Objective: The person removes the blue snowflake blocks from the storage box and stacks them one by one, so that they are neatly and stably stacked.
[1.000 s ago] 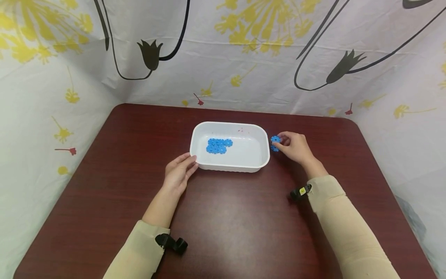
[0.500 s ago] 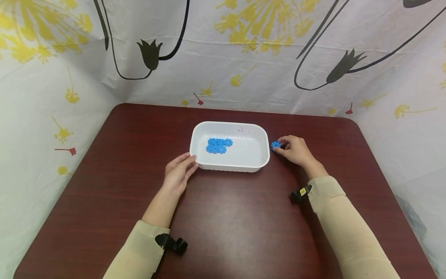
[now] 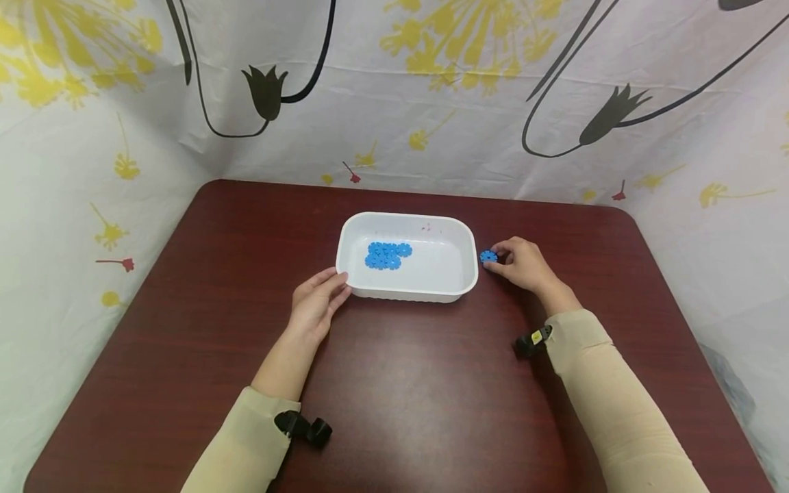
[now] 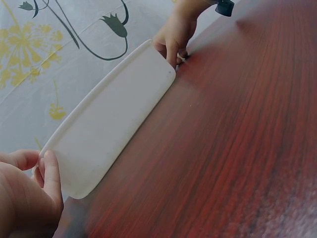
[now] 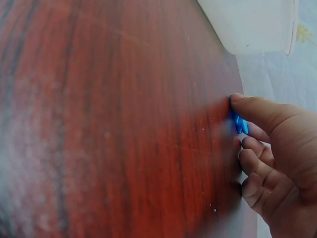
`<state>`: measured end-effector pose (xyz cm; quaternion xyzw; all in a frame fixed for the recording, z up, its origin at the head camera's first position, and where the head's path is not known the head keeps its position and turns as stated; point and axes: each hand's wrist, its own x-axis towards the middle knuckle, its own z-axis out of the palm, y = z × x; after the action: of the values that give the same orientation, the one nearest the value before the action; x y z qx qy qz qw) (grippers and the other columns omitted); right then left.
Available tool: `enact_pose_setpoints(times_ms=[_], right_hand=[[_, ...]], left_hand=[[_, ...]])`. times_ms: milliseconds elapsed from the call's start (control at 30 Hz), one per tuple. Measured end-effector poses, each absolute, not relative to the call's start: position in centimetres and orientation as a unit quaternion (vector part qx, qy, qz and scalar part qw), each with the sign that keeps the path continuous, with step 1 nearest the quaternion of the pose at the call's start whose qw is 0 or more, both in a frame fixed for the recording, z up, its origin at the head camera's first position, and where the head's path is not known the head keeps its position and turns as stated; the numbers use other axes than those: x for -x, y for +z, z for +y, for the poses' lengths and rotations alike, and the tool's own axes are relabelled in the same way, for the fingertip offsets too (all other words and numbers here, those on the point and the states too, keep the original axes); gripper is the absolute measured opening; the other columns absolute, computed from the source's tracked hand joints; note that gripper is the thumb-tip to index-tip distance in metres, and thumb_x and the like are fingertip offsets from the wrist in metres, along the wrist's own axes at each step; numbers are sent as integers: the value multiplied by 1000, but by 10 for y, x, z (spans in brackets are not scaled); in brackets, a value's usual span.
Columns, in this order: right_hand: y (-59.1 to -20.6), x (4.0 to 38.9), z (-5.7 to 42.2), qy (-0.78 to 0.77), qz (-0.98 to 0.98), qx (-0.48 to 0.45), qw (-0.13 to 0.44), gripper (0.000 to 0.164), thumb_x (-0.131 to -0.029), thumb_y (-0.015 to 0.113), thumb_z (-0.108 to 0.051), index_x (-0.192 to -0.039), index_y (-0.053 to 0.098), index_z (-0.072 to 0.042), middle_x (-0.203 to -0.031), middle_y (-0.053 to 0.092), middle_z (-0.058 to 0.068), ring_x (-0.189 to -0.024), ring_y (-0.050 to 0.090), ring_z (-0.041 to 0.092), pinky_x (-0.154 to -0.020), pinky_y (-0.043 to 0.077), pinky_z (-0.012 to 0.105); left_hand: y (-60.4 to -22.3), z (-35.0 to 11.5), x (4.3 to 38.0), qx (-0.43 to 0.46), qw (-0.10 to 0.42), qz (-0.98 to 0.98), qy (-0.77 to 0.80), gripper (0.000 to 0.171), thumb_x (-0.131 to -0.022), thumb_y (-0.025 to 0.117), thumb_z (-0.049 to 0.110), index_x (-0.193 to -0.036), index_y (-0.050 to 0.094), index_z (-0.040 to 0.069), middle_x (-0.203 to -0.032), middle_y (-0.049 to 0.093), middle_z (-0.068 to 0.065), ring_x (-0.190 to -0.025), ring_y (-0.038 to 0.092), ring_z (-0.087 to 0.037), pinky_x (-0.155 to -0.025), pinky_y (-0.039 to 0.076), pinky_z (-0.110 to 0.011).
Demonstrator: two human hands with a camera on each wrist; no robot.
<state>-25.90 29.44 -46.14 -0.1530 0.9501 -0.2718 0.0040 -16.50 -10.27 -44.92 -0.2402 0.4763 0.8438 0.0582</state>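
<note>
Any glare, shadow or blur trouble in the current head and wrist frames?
Head: pale glare on the table in front of the white tray, shadow along the inner side of the right sleeve, blue pieces blending together. Left wrist: tilted framing, tray running diagonally. Right wrist: whitish glare on the table at frame left, hazy dark patches around the blue piece, seen nearly edge-on.

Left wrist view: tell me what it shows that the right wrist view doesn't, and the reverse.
Only the left wrist view shows the left hand holding one end of the white tray, and a black device by the right wrist.

Only the right wrist view shows the blue piece pinched in the right hand.

Both show the right hand, the tray's outer side, the table and the patterned cloth.
</note>
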Motion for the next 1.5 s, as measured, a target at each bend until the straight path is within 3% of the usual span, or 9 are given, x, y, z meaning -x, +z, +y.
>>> enact_pose_setpoints(times_ms=[400, 633, 1100, 1500], right_hand=[[-463, 260, 294, -269, 951, 152, 4, 37, -87, 80, -17, -113, 68, 8, -103, 64, 22, -83, 63, 32, -74, 54, 42], [-460, 267, 287, -291, 945, 146, -21, 37, -92, 76, -22, -114, 68, 6, -102, 64, 21, -83, 63, 32, -74, 55, 42], [-422, 269, 247, -396, 911, 100, -55, 32, -95, 73, -30, -116, 70, -5, -96, 67, 9, -84, 61, 21, -63, 49, 20], [-409, 263, 214, -442, 888, 119, -48, 29, -96, 72, -25, -114, 70, -3, -91, 65, 8, -77, 58, 19, -59, 46, 21]], left_hand=[[-450, -103, 166, 238, 57, 475, 845, 34, -94, 68, -2, -126, 55, -3, -109, 60, -8, -90, 67, -15, -90, 60, -27], [-449, -104, 165, 242, 56, 476, 844, 35, -94, 68, -2, -126, 55, -3, -108, 60, -8, -93, 66, -16, -90, 60, -27], [-450, -104, 165, 239, 51, 469, 849, 33, -93, 69, -3, -124, 57, -3, -111, 60, -9, -90, 66, -16, -90, 60, -27], [-449, -104, 164, 238, 58, 474, 846, 36, -93, 70, -2, -126, 56, -3, -119, 57, -12, -94, 66, -17, -92, 60, -28]])
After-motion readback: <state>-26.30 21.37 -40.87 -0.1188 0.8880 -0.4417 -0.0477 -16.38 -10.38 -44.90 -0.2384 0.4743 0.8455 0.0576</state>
